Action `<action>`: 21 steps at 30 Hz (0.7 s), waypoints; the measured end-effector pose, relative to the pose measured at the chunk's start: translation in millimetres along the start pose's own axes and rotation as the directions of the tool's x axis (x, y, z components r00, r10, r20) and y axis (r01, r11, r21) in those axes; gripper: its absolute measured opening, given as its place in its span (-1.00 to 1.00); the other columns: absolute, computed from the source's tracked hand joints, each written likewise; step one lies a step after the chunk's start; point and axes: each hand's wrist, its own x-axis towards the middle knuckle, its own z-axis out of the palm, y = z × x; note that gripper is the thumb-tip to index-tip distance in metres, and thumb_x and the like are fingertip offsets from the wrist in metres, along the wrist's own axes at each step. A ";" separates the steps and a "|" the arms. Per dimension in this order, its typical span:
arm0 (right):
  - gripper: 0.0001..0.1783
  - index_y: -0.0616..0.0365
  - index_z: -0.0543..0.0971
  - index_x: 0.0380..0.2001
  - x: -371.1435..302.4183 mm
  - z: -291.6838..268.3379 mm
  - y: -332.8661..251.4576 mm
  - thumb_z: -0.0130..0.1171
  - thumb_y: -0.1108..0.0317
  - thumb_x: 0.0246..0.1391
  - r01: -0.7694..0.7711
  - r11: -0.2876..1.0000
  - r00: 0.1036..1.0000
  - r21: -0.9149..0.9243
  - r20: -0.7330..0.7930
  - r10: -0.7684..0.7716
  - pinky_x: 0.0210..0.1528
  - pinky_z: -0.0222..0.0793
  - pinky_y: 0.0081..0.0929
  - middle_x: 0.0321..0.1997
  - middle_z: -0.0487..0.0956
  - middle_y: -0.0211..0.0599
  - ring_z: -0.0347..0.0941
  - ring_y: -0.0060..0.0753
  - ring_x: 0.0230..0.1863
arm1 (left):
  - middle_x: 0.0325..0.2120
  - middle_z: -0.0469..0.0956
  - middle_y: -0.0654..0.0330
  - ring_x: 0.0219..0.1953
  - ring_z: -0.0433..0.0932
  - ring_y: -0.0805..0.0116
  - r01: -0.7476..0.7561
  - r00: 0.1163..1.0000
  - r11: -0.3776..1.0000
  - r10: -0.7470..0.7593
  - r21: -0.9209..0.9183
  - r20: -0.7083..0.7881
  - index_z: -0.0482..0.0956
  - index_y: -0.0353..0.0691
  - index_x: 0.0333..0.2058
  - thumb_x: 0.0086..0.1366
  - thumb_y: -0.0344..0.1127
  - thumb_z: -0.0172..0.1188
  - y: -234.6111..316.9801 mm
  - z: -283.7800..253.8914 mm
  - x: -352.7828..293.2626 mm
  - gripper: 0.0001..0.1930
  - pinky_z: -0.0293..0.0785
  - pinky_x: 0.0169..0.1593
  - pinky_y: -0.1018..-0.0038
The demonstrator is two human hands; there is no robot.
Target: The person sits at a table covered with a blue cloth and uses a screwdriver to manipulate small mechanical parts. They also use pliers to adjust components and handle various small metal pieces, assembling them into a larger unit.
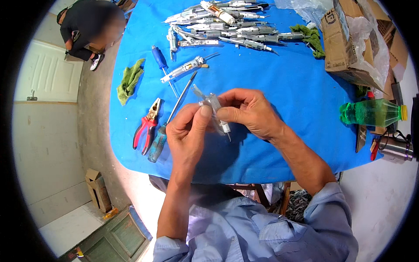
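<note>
Above the blue-covered table, a slim grey-and-white mechanism (214,105) with a thin pin at its lower end is pinched in both hands. My left hand (187,126) closes thumb and fingers on its left side. My right hand (248,111) grips it from the right, thumb against the body; its exact kind is unclear. Close by my left hand lie a screwdriver (158,143) with a worn teal handle and pliers (148,124) with red and black grips. Farther off are a blue-handled screwdriver (159,56) and a similar slim mechanism (185,70), lying across its shaft.
Several similar mechanisms (235,30) are heaped at the table's far side. Green cloths (130,81) (313,40) lie left and right. An open cardboard box (338,48), a green bottle (373,112) and a metal cup (395,147) stand at right. A person (83,28) bends down at far left.
</note>
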 end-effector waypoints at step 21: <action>-0.68 0.20 0.68 -0.14 -1.3 -4.1 0.2 0.52 0.23 0.18 0.030 0.989 0.987 -0.144 0.163 -0.007 -0.30 0.50 -0.60 -0.26 0.71 -0.38 0.59 -0.59 -0.28 | -0.43 0.65 0.29 -0.43 0.54 0.59 0.042 0.999 0.999 -0.042 -0.006 0.024 0.75 -0.35 -0.09 0.46 -0.24 0.37 14.8 -3.7 -18.5 -0.75 0.45 -0.35 0.62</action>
